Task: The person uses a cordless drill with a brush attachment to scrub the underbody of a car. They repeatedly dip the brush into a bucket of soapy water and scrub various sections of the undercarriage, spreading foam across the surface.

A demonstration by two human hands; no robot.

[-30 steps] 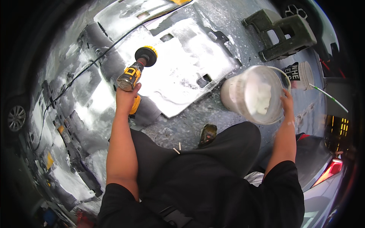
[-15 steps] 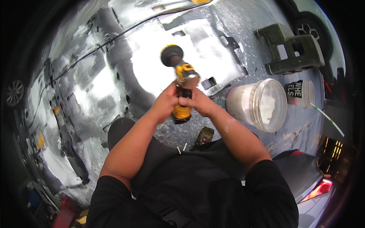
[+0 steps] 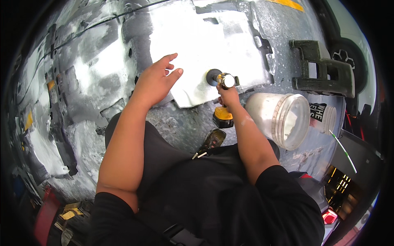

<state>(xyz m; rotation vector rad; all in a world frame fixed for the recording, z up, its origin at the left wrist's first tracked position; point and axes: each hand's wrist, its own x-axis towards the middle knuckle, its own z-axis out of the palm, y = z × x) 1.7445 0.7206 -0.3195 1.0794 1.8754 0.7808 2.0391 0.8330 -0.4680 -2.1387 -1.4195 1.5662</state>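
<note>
My right hand (image 3: pixel 228 97) is wrapped round the handle of a yellow and black cordless drill (image 3: pixel 225 79). A dark round brush or pad (image 3: pixel 213 77) is fitted at its front and points left, over the near right part of a foam-covered carpet (image 3: pixel 197 45); whether it touches cannot be told. Below the hand, the drill's yellow and black battery (image 3: pixel 223 117) shows. My left hand (image 3: pixel 158 80) is held above the carpet's near left part, fingers apart and holding nothing.
On the right, a clear bucket (image 3: pixel 271 117) lies on its side beside a smaller tub (image 3: pixel 323 117) with a green-and-white stick (image 3: pixel 344 151). Beyond them is a dark step stool (image 3: pixel 324 69). A black cable (image 3: pixel 106 21) crosses the far carpet. Parked cars stand at the edges.
My left hand has let go of the drill and moved left and up. The drill, now in my right hand alone, has shifted right and its head turned toward the left.
</note>
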